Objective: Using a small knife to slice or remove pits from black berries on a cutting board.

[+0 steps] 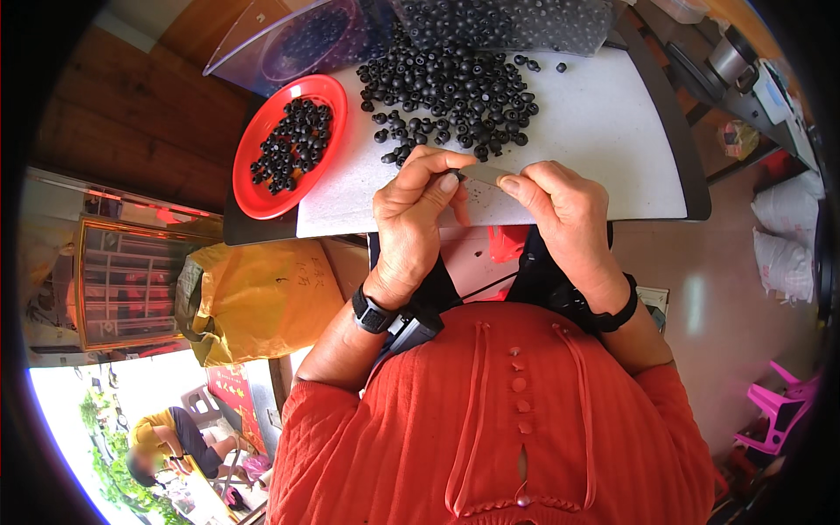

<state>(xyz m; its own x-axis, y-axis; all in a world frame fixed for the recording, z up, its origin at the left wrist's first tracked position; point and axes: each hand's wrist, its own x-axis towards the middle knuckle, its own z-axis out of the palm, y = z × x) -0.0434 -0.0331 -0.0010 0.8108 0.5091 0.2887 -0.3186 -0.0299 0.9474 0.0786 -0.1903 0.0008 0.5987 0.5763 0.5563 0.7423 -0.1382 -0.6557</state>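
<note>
Lying on the left of the worktop (612, 140), a red plate (244, 179) carries small black pieces (302, 133); next, the left hand (411, 199) pinches a single dark piece (458, 175), a loose black heap (448, 83) beyond; rightmost, the right hand (564, 199) grips a thin blade (486, 174), its tip at that piece.

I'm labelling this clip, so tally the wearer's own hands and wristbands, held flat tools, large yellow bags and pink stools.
Hands (left hand, right hand): 2
Wristbands: 2
Flat tool: 1
Yellow bag: 1
Pink stool: 1
Total: 7
</note>
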